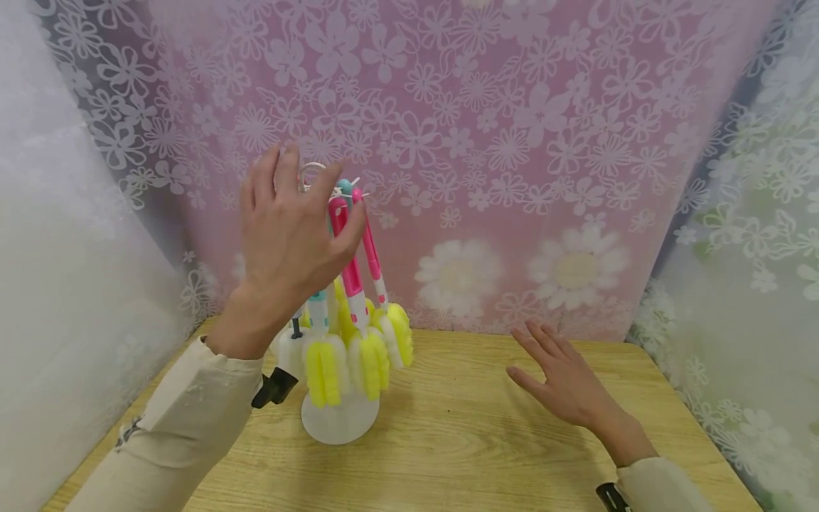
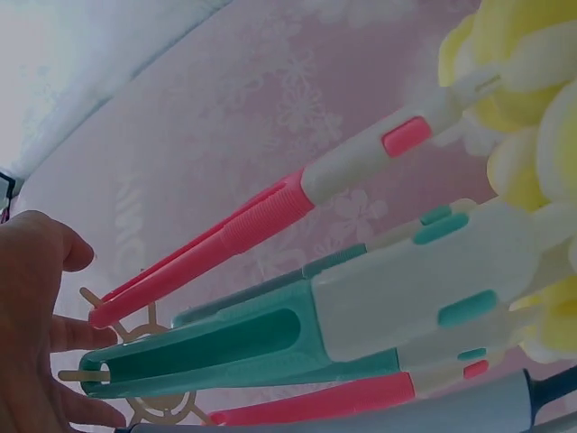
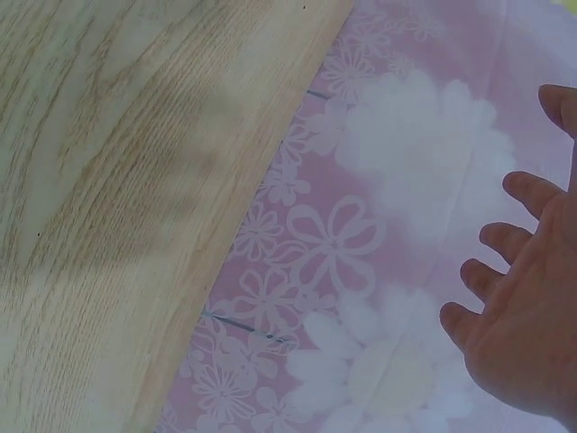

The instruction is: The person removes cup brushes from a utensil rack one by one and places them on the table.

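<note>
A stand with a round white base (image 1: 340, 421) holds several hanging sponge brushes, their yellow-and-white heads (image 1: 323, 373) pointing down. Some handles are pink, like one pink brush (image 1: 350, 274); others are teal, like the teal brush (image 2: 203, 350). My left hand (image 1: 294, 224) is at the top of the stand, fingers spread and thumb apart. In the left wrist view its fingertips are right by the hooked ring (image 2: 167, 408) from which the brushes hang. My right hand (image 1: 563, 380) is over the right part of the table, fingers extended, holding nothing.
The wooden table (image 1: 461, 441) ends at a pink flowered curtain (image 1: 448, 142) at the back. Pale flowered curtains stand at the left and right sides. A dark grey-blue handle (image 2: 361, 417) hangs among the brushes.
</note>
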The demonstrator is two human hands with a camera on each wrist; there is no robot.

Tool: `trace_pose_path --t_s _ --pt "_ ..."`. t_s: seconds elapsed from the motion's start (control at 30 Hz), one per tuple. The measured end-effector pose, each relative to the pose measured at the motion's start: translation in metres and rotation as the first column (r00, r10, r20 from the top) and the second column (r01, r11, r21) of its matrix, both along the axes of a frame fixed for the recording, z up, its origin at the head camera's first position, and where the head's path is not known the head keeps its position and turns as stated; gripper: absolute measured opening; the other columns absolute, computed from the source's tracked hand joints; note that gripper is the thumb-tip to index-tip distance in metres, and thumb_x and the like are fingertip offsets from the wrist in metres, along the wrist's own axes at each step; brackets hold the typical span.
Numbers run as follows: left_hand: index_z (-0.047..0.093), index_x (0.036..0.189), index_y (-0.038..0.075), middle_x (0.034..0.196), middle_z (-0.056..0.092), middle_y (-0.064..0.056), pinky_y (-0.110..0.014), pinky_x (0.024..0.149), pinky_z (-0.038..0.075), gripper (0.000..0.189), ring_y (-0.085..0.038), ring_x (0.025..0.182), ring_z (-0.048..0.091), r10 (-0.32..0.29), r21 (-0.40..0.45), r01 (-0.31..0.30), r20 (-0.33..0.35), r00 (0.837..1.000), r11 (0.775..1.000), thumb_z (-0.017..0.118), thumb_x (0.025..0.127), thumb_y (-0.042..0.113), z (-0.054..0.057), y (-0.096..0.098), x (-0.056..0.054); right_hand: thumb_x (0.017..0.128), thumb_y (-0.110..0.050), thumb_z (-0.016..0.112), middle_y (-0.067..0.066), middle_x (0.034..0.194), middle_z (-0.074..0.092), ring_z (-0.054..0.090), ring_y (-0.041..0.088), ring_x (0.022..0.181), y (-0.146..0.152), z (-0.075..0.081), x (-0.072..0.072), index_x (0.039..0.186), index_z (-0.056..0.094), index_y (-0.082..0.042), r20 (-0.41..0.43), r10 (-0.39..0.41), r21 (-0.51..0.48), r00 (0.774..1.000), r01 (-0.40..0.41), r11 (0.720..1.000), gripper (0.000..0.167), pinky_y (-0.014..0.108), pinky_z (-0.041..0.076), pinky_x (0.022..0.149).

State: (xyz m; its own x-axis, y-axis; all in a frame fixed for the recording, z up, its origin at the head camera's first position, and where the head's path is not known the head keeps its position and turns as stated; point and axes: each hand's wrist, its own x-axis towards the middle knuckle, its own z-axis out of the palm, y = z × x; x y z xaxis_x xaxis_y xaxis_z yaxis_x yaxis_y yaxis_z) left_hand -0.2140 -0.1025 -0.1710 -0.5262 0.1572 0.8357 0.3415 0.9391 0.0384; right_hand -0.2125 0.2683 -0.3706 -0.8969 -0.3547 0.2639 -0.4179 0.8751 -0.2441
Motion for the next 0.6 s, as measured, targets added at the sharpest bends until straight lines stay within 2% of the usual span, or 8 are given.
trace_pose_path --t_s 0.1,0.23,0.4,0.6 --pt "0.049 0.139 0.016 0.145 0.033 -0.029 -0.054 0.11 0.015 0.057 -0.041 0.137 0.023 0.031 0.0 -0.031 0.076 0.997 1.0 0.048 0.09 0.045 -0.003 -0.002 0.001 0.095 -0.05 0.048 0.014 0.157 0.017 0.012 0.04 0.141 -0.001 -0.001 0.001 0.151 0.027 -0.017 0.012 -0.001 -0.004 1.0 0.001 1.0 0.068 0.065 0.015 0.105" --pt "0.044 0.142 0.019 0.145 0.032 -0.029 -0.056 0.109 0.017 0.059 -0.042 0.137 0.024 0.036 0.003 -0.037 0.149 0.988 0.999 0.047 0.09 0.046 -0.006 -0.005 0.004 0.095 -0.051 0.048 0.014 0.157 0.017 0.013 0.042 0.14 -0.002 -0.002 0.002 0.151 0.028 -0.018 0.028 0.001 -0.013 1.0 0.0 1.0 0.068 0.066 0.016 0.104" --pt "0.055 0.134 0.019 0.135 0.047 -0.026 -0.057 0.104 0.026 0.052 -0.043 0.13 0.034 0.017 0.0 -0.017 0.126 0.992 1.0 0.046 0.091 0.045 -0.008 -0.007 0.005 0.095 -0.051 0.048 0.013 0.157 0.016 0.015 0.044 0.139 -0.003 -0.005 0.003 0.152 0.027 -0.019 0.029 0.003 -0.023 1.0 -0.002 1.0 0.068 0.067 0.018 0.102" --pt "0.067 0.118 0.016 0.118 0.06 -0.022 -0.055 0.094 0.038 0.041 -0.042 0.117 0.047 0.003 -0.014 -0.002 0.017 1.0 1.0 0.049 0.09 0.039 -0.011 -0.008 0.003 0.095 -0.051 0.047 0.011 0.158 0.014 0.012 0.045 0.14 -0.006 -0.007 0.006 0.152 0.024 -0.023 0.057 0.009 -0.061 0.998 -0.005 0.998 0.067 0.071 0.02 0.098"
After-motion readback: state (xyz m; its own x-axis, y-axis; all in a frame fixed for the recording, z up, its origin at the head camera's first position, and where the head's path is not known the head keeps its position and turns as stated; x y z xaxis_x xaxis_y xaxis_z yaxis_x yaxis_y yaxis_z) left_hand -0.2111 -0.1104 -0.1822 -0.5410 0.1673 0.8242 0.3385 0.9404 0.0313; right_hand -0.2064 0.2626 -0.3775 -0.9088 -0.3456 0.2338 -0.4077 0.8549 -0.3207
